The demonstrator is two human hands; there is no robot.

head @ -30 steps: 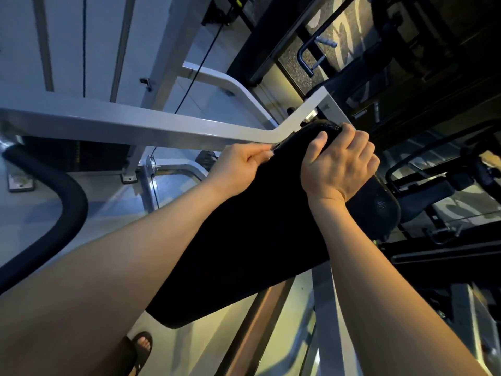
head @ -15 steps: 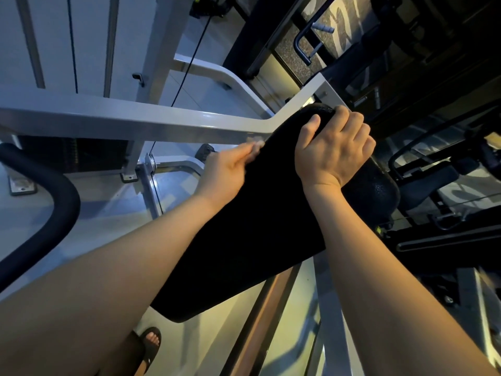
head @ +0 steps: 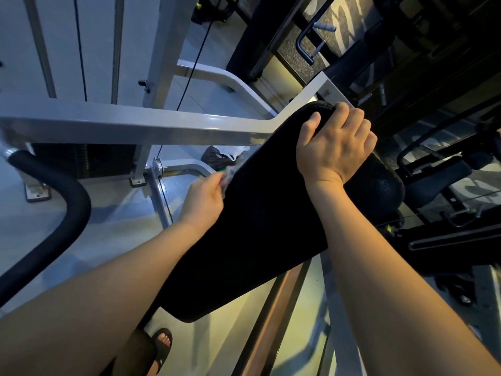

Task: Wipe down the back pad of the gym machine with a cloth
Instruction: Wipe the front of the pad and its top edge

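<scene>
Black back pad (head: 265, 226) held at its top end, a cloth (head: 230, 171) at its left edge.
The right hand (head: 333, 150) grasps the upper end of the pad, thumb on the face and fingers curled over the far side. The left hand (head: 204, 198) pinches the pale cloth against the left edge of the pad, just below the grey frame bar (head: 135, 123).

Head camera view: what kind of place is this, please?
Probably a gym: a long black padded back pad, a white-painted steel machine frame, a curved bar in black foam at left, and a thin black cable.
</scene>
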